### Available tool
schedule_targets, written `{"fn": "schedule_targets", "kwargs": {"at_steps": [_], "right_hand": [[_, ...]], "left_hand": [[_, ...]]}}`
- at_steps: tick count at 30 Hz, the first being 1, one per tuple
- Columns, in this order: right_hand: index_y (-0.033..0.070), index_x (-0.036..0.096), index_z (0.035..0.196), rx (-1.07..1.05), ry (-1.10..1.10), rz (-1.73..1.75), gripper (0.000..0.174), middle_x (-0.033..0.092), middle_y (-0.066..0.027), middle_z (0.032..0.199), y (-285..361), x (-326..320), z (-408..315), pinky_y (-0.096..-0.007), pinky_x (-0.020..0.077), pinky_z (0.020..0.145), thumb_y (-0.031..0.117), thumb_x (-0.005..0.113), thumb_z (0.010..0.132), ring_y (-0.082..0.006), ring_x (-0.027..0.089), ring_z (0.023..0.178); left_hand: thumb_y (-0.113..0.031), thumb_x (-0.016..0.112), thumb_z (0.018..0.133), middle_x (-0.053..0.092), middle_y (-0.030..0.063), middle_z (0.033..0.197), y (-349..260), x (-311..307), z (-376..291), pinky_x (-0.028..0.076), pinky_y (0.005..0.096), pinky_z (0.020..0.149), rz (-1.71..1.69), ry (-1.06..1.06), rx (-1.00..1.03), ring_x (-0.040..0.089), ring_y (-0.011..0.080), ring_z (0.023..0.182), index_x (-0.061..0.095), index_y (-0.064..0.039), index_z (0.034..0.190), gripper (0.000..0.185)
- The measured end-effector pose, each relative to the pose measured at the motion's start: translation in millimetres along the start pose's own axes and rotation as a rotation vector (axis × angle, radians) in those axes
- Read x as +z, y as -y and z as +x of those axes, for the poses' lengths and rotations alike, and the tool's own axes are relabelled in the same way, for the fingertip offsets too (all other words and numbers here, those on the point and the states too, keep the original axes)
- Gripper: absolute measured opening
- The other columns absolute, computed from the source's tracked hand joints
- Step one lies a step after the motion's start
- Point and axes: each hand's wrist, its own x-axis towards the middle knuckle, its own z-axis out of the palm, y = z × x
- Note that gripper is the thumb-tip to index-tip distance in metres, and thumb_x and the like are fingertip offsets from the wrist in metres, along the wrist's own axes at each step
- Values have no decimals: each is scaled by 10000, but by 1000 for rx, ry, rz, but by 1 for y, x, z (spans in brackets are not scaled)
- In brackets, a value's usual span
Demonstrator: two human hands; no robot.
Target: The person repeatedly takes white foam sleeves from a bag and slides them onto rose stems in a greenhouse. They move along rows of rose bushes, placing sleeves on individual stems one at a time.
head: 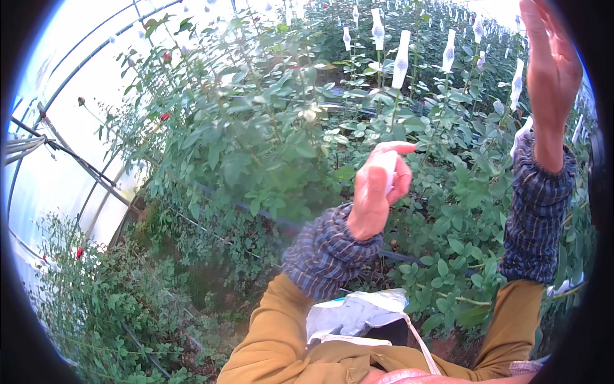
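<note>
My left hand (376,192) is in the middle of the view, curled around a small white bundle (391,168) that looks like folded foam-net bud sleeves. Its index finger points out to the right, towards rose foliage (446,192). High at the right rim, my right hand (554,72) is raised with its fingers stretched upward. Its fingertips run to the picture's edge, so whether they grip anything is hidden. Beside that hand, a white net bud sleeve (517,84) sits on an upright stem. Another sleeve (523,134) shows partly behind the right wrist.
Rose bushes with several white-sleeved buds (402,60) stand in rows ahead. An open plastic bag (357,312) hangs at my waist on a white strap (422,343). Greenhouse frame pipes (79,158) cross the left side. A dark hose (400,257) runs low through the leaves.
</note>
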Motion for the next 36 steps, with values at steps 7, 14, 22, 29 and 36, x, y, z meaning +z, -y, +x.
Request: {"fn": "schedule_targets", "kwargs": {"at_steps": [7, 14, 22, 29, 36], "right_hand": [[44, 650, 888, -346, 1073, 682, 185, 627, -130, 822, 225, 112, -124, -420, 506, 713, 192, 603, 788, -324, 627, 818], [11, 630, 881, -207, 852, 1027, 154, 637, -158, 787, 315, 117, -142, -420, 503, 652, 93, 605, 752, -355, 628, 752], [29, 628, 977, -335, 610, 755, 238, 634, -87, 786, 318, 121, -179, -342, 522, 592, 141, 669, 770, -258, 640, 713], [62, 575, 970, -269, 575, 768, 206, 572, -51, 746, 301, 122, -192, -322, 492, 528, 128, 646, 789, -202, 610, 685], [-3, 565, 859, 62, 1262, 922, 181, 590, -97, 616, 282, 94, -154, -330, 462, 537, 170, 586, 814, -189, 581, 549]], "left_hand": [[-771, 177, 846, 464, -40, 622, -114, -52, -121, 279, 219, 343, -51, -736, 3, 399, 73, 435, 474, -184, 1102, 706], [-628, 248, 931, 557, 31, 689, -172, -94, -210, 397, 236, 398, 122, -730, 141, 513, 116, 494, 485, -78, 1083, 618], [-157, 544, 945, 620, 67, 785, -179, -110, -253, 473, 232, 413, 303, -695, 21, 587, 119, 565, 581, 11, 944, 172], [-125, 595, 911, 623, 46, 736, -177, -120, -249, 445, 211, 383, 255, -691, -53, 566, 93, 508, 604, 11, 924, 137], [-57, 662, 846, 639, 26, 744, -180, -117, -239, 414, 189, 492, 486, -484, -133, 542, 46, 558, 647, 12, 911, 96]]}}
